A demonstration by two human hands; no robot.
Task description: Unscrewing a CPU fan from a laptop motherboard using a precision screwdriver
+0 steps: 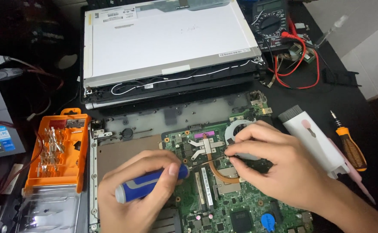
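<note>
2 hands over the green motherboard [223, 194]: my left hand [133, 194] is closed around the blue screwdriver [148, 183], tip toward the copper heatpipe [221, 172]; my right hand [279, 166] pinches at the fan [236, 129]. I judge a heatsink screw is being worked; next needs steady tip seating.

An orange bit case [59, 149] lies left; a detached screen panel [167, 39], multimeter [270, 21] and orange-handled screwdriver [349, 144] sit behind and right.
</note>
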